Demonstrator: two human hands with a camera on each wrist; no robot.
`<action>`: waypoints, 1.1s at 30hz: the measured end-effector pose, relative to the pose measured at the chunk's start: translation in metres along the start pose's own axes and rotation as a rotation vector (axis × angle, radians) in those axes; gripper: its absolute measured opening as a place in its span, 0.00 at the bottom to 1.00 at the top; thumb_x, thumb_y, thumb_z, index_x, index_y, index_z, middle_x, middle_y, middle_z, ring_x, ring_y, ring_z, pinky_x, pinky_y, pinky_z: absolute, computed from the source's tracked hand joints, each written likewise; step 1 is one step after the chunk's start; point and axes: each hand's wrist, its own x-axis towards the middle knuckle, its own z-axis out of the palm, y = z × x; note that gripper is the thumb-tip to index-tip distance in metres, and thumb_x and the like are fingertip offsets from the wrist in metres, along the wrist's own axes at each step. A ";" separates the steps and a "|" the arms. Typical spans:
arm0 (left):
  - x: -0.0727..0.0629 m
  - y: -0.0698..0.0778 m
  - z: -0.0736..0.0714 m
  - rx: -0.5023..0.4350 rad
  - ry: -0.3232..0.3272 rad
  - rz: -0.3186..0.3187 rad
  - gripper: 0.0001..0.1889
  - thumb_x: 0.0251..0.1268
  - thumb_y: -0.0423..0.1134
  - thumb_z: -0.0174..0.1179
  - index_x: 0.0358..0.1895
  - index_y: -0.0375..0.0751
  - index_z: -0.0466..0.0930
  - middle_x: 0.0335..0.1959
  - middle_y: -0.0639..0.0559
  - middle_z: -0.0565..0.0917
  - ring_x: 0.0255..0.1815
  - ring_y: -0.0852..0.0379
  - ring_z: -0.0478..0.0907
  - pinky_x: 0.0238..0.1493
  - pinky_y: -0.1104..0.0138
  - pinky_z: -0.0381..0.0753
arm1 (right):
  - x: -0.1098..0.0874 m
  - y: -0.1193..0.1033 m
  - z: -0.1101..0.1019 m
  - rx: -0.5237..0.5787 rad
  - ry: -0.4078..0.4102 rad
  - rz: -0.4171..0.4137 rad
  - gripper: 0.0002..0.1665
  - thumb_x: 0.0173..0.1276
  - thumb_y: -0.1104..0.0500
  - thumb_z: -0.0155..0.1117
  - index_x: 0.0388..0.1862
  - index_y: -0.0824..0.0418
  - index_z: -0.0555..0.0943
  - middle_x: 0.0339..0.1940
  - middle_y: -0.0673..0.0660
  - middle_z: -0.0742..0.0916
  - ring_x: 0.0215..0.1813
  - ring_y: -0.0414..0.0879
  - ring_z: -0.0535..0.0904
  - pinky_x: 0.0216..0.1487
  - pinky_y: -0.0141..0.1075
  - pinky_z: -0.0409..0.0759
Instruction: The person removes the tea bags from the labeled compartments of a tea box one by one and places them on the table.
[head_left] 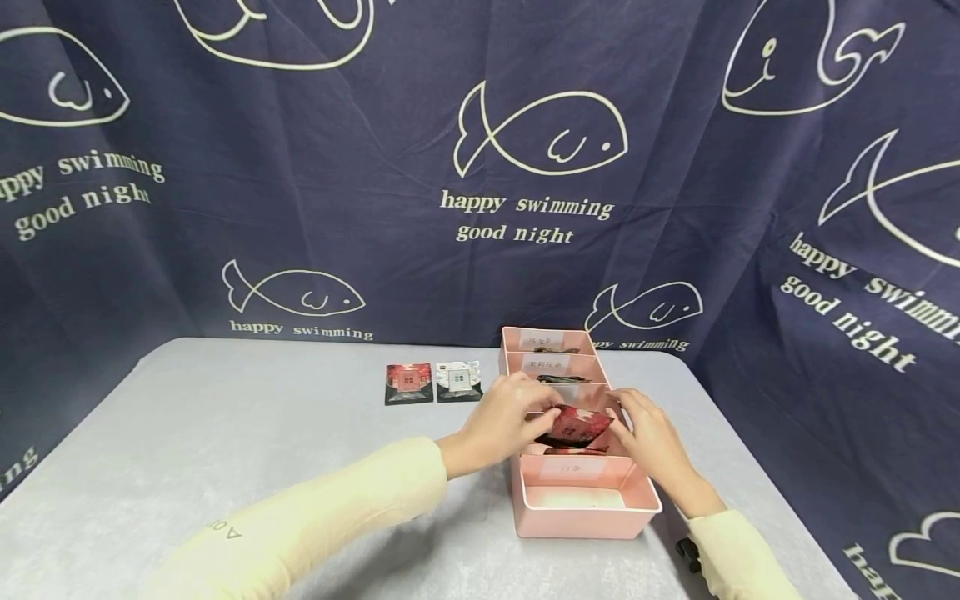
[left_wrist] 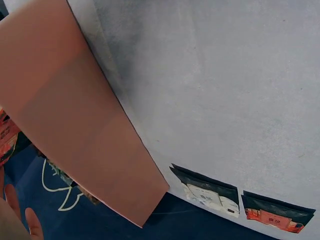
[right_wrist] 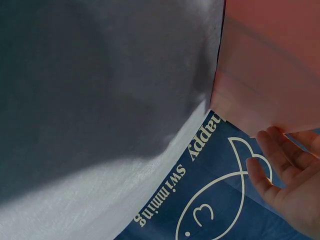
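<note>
Over a long pink divided box (head_left: 588, 523), a red and black tea sachet (head_left: 581, 425) stands tilted between the two hands. My left hand (head_left: 504, 421) pinches its left corner between thumb and fingers. At its opposite corner, my right hand (head_left: 651, 437) holds it with the thumb on the near side, its other fingers by the box's right rim. Another red sachet (head_left: 576, 451) lies below it in the same compartment. In the left wrist view, the held sachet (left_wrist: 7, 136) shows above the box wall. The right wrist view has the fingers (right_wrist: 280, 150) along the rim.
Left of the box, a red sachet (head_left: 408, 383) and a white sachet (head_left: 459, 381) lie side by side on the grey table (head_left: 247, 417). Dark sachets (head_left: 562, 380) sit in the far compartments, behind labelled dividers (head_left: 543, 364). A small black object (head_left: 688, 554) is beside the right sleeve.
</note>
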 end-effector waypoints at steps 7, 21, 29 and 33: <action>0.003 -0.001 -0.008 -0.078 0.072 -0.036 0.04 0.56 0.39 0.59 0.35 0.49 0.81 0.31 0.61 0.84 0.34 0.63 0.75 0.38 0.69 0.70 | 0.000 0.000 -0.001 0.004 -0.005 0.006 0.16 0.60 0.61 0.56 0.46 0.66 0.77 0.43 0.62 0.82 0.46 0.56 0.78 0.45 0.52 0.74; -0.004 -0.027 -0.039 -0.091 0.160 -0.121 0.03 0.59 0.38 0.58 0.35 0.49 0.80 0.30 0.61 0.83 0.34 0.63 0.73 0.38 0.69 0.71 | 0.000 0.001 -0.001 -0.002 0.036 -0.028 0.13 0.61 0.61 0.56 0.44 0.66 0.78 0.40 0.60 0.82 0.41 0.54 0.77 0.42 0.50 0.74; -0.022 -0.055 -0.058 -0.044 0.210 -0.192 0.04 0.56 0.36 0.58 0.35 0.45 0.80 0.30 0.56 0.83 0.36 0.56 0.75 0.39 0.64 0.73 | 0.000 0.000 -0.001 0.004 0.033 -0.027 0.13 0.61 0.62 0.57 0.44 0.67 0.78 0.40 0.61 0.82 0.41 0.55 0.77 0.42 0.51 0.74; -0.035 -0.072 -0.068 0.006 0.218 -0.229 0.04 0.55 0.35 0.58 0.34 0.44 0.79 0.29 0.55 0.83 0.34 0.55 0.74 0.36 0.64 0.71 | 0.000 0.000 -0.001 0.003 0.031 -0.032 0.13 0.61 0.62 0.56 0.44 0.67 0.78 0.40 0.61 0.82 0.42 0.56 0.78 0.43 0.51 0.74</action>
